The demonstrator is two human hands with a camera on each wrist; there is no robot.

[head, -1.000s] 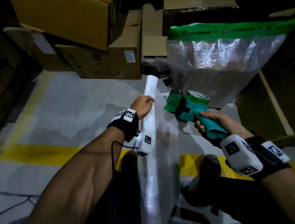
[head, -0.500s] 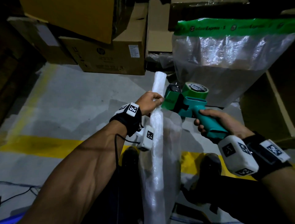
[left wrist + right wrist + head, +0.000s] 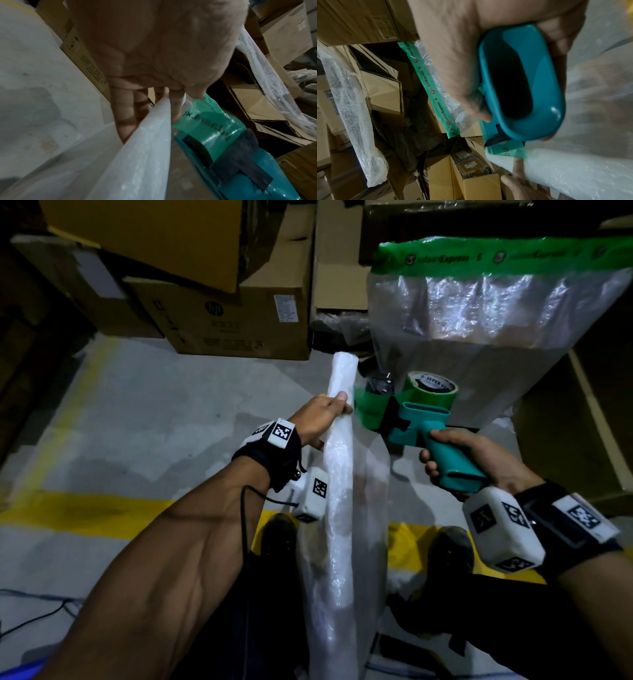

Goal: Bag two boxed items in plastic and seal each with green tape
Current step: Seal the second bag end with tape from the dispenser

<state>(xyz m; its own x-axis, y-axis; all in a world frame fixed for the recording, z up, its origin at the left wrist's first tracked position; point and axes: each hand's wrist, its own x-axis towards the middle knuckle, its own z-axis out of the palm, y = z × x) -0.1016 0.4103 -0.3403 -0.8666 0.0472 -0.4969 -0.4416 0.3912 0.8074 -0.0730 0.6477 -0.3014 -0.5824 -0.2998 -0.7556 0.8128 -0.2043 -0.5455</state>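
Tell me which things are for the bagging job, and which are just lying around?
For the job:
- folded plastic bag top, held by left hand
- tape dispenser with green tape, gripped by right hand
- sealed bag

Lying about:
- HP carton
- black cable

bag (image 3: 342,594) contents: hidden | sealed bag (image 3: 479,313) right edge: cut off

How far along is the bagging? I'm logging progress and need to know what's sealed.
Done: one clear plastic bag behind stands closed by a strip of green printed tape. In hand: the left hand grips the folded top of a second plastic bag, while the right hand holds the teal tape dispenser beside it. Left: no tape yet shows on that fold.
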